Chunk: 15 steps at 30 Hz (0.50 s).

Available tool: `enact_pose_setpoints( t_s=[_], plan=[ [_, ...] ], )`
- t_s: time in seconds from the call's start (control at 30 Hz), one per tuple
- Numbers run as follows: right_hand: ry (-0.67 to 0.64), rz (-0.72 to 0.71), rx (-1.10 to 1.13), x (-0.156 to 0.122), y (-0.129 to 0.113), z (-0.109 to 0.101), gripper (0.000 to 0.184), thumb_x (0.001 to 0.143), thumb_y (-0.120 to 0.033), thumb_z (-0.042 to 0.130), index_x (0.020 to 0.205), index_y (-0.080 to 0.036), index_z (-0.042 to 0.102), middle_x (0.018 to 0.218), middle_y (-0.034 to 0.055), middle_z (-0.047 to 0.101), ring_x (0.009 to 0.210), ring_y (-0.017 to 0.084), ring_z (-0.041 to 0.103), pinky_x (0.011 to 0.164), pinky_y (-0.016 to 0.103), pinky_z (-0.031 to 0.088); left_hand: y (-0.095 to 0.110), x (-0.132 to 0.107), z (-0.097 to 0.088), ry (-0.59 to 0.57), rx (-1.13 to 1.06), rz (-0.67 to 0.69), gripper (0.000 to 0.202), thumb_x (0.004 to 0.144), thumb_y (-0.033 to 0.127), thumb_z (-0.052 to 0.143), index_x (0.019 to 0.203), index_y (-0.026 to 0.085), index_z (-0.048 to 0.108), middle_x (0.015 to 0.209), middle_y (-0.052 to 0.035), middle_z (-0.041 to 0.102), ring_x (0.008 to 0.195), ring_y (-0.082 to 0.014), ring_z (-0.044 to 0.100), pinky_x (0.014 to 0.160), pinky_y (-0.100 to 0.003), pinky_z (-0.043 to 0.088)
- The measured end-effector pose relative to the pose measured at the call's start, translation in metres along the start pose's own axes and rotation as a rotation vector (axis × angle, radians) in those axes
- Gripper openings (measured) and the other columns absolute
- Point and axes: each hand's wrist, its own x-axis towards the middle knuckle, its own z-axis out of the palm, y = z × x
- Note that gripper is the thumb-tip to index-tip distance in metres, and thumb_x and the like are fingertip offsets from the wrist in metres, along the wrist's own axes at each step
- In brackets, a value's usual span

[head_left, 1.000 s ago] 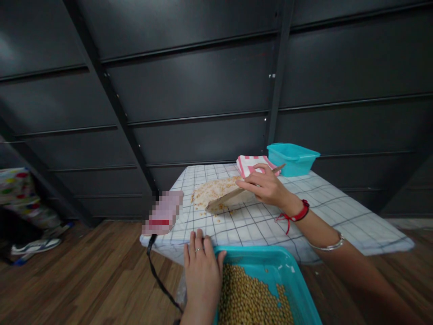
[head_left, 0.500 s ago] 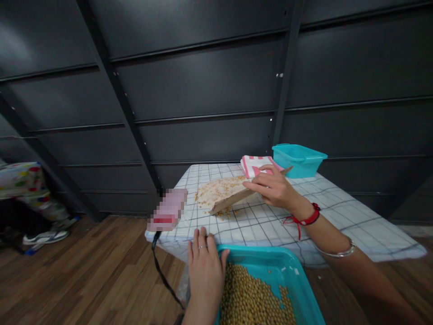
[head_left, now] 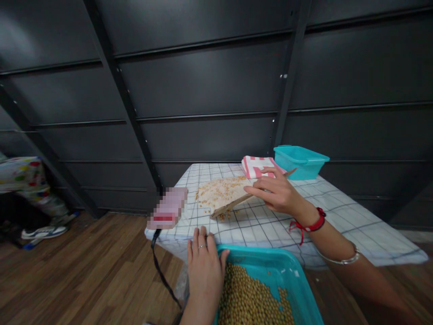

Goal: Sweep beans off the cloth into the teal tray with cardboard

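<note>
My right hand grips a thin, flat tan board by its upper right part, with the thumb and fingers around it. The board slants down to the left, its lower edge beside a spread pile of pale grains mixed with yellow kernels. A few loose kernels lie under and in front of that edge. My left hand lies over the left rim of a teal tray, fingers stretched out toward the tabletop and thumb at the rim. Greenish-yellow beans fill much of the tray.
A checked white cloth covers the table. Behind my right hand are a folded pink-and-white striped cloth and a teal bin. A blurred pink device with a black cable sits at the left edge. A dark panelled wall stands behind.
My right hand has shifted slightly right and down. The board has tipped so that less of its broad face shows. My left hand stays on the tray rim.
</note>
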Motion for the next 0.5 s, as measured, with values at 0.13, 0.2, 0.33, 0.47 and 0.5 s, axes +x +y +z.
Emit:
enact_pose_setpoints(
  t_s=[0.13, 0.2, 0.33, 0.47, 0.5],
  plan=[
    [0.000, -0.016, -0.008, 0.0023, -0.0023, -0.0052, 0.044, 0.077, -0.004, 0.038, 0.113, -0.027, 0.049, 0.072, -0.0024, 0.061, 0.067, 0.013, 0.051, 0.083, 0.037, 0.032, 0.0003, 0.0010, -0.0013, 0.017, 0.009, 0.005, 0.041, 0.082, 0.042, 0.037, 0.100, 0.009, 0.053, 0.110, -0.0177, 0.057, 0.109, -0.0317, 0.047, 0.083, -0.047, 0.043],
    [-0.006, -0.007, -0.014, 0.0020, -0.0033, -0.0072, 0.041, 0.078, -0.004, 0.036, 0.109, -0.027, 0.050, 0.071, -0.0029, 0.061, 0.066, 0.013, 0.051, 0.083, 0.037, 0.033, 0.0004, 0.0016, -0.0021, 0.018, 0.010, 0.009, 0.040, 0.081, 0.041, 0.038, 0.100, 0.008, 0.053, 0.109, -0.0182, 0.058, 0.109, -0.0323, 0.048, 0.083, -0.047, 0.044],
    [-0.014, 0.023, -0.006, -0.0005, -0.0048, -0.0094, 0.042, 0.077, -0.004, 0.035, 0.108, -0.029, 0.050, 0.071, -0.0041, 0.060, 0.065, 0.012, 0.051, 0.083, 0.037, 0.033, -0.0003, 0.0020, -0.0027, 0.018, 0.003, 0.015, 0.039, 0.081, 0.040, 0.040, 0.100, 0.009, 0.052, 0.109, -0.0180, 0.058, 0.108, -0.0323, 0.048, 0.083, -0.047, 0.044],
    [0.023, 0.040, -0.001, -0.0026, -0.0051, -0.0092, 0.046, 0.076, -0.003, 0.035, 0.112, -0.028, 0.047, 0.072, -0.0028, 0.060, 0.067, 0.013, 0.052, 0.083, 0.037, 0.034, -0.0008, 0.0013, -0.0014, 0.025, -0.006, 0.010, 0.039, 0.081, 0.041, 0.039, 0.100, 0.009, 0.052, 0.110, -0.0177, 0.057, 0.109, -0.0321, 0.048, 0.083, -0.047, 0.044],
    [0.030, 0.044, 0.000, -0.0028, -0.0049, -0.0088, 0.046, 0.076, -0.002, 0.035, 0.113, -0.028, 0.047, 0.072, -0.0023, 0.060, 0.068, 0.013, 0.052, 0.083, 0.038, 0.034, -0.0009, 0.0011, -0.0011, 0.026, -0.008, 0.007, 0.038, 0.081, 0.040, 0.039, 0.099, 0.009, 0.053, 0.110, -0.0178, 0.057, 0.109, -0.0321, 0.048, 0.083, -0.047, 0.044]
  ],
)
